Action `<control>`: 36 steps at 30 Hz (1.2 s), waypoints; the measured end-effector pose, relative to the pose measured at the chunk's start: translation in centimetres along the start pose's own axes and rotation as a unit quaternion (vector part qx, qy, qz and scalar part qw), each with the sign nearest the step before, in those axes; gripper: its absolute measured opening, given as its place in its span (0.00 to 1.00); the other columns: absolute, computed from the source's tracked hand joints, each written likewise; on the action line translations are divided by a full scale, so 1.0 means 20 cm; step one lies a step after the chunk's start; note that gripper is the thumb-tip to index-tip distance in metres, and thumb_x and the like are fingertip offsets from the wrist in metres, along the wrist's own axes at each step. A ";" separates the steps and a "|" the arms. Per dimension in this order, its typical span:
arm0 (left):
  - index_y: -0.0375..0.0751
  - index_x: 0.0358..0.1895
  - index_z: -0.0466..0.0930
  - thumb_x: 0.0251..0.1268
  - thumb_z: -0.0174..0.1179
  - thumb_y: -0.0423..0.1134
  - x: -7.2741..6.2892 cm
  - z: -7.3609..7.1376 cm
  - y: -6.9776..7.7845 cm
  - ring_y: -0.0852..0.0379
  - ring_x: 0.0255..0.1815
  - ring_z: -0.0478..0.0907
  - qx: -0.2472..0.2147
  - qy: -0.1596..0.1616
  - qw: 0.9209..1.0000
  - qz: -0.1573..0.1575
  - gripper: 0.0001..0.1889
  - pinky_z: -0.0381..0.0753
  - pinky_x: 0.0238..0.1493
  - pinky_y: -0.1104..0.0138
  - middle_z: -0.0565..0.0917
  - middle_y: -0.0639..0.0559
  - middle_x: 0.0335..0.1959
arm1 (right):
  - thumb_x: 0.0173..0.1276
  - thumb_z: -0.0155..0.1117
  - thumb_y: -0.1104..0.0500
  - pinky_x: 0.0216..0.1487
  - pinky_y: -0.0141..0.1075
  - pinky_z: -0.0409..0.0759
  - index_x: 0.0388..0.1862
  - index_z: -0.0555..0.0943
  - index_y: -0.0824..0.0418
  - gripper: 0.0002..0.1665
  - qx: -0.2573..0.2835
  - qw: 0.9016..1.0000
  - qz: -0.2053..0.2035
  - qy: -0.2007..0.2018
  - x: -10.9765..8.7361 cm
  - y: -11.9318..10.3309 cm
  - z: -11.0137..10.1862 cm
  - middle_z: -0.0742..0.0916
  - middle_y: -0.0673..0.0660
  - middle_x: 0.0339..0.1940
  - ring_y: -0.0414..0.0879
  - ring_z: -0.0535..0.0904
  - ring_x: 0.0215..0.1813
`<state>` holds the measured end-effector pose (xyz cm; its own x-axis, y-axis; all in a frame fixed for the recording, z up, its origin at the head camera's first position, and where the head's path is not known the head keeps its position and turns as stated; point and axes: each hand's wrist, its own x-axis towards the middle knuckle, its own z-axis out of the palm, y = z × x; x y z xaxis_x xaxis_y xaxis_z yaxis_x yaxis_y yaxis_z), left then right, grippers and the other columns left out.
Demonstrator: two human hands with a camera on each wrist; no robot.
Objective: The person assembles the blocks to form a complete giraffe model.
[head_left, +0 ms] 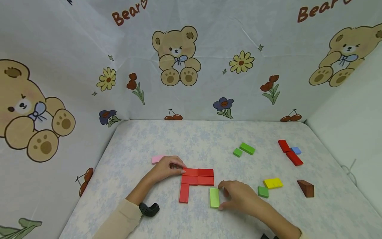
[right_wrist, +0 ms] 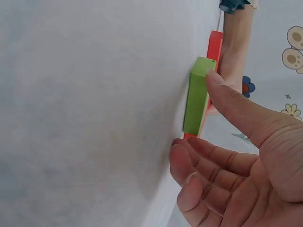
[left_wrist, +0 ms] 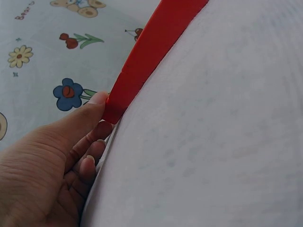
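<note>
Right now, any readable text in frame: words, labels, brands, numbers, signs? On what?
"Bear", with heart: white bear-print backdrop sheet, upper left, head view.
"Bear", with heart: same sheet, upper right.
"Bear", small, blurred: same sheet, left wrist view.
Yellow rectangular block: any marks too small to read.
Red rectangular blocks, light-green rectangular block: none legible.

Bear-print backdrop (head_left: 215, 39), mottled table (head_left: 134, 139), pale cord (head_left: 350, 170)

The brown word "Bear" (head_left: 125, 14), with a little heart (head_left: 144, 4), is on the white cloth (head_left: 215, 26) twice. In the left wrist view, small blurry letters (left_wrist: 22, 13) there seem to say "Bear" too.
</note>
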<state>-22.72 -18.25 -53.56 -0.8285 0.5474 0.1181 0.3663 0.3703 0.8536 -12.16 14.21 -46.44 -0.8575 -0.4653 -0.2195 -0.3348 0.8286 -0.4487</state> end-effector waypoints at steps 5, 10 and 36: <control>0.63 0.42 0.91 0.61 0.74 0.47 0.00 0.00 0.01 0.57 0.35 0.78 -0.002 -0.001 1.000 -0.001 0.07 0.76 0.35 0.67 0.86 0.63 0.40 | 0.46 0.87 0.45 0.27 0.32 0.68 0.47 0.83 0.54 0.31 0.011 1.000 -0.007 0.007 -0.01 0.02 0.02 0.77 0.44 0.24 0.39 0.70 0.27; 0.64 0.42 0.90 0.61 0.74 0.48 0.00 0.00 0.01 0.57 0.34 0.78 0.001 -0.001 1.000 -0.002 0.07 0.76 0.35 0.67 0.86 0.64 0.40 | 0.47 0.85 0.42 0.25 0.31 0.66 0.47 0.83 0.53 0.32 -0.006 0.999 -0.021 0.028 -0.01 0.02 0.04 0.76 0.44 0.23 0.37 0.68 0.25; 0.62 0.42 0.91 0.61 0.74 0.46 0.00 0.00 0.02 0.57 0.35 0.78 -0.001 -0.003 1.000 0.001 0.07 0.77 0.36 0.66 0.86 0.64 0.40 | 0.49 0.84 0.41 0.24 0.32 0.66 0.39 0.81 0.52 0.26 -0.029 0.998 -0.021 0.048 0.02 -0.03 0.06 0.75 0.42 0.20 0.37 0.67 0.22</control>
<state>-22.58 -18.21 -53.21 -0.8249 0.5532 0.1165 0.3670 0.3673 0.8546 -11.90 13.17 -47.34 -0.8749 -0.4701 -0.1168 -0.3907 0.8273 -0.4036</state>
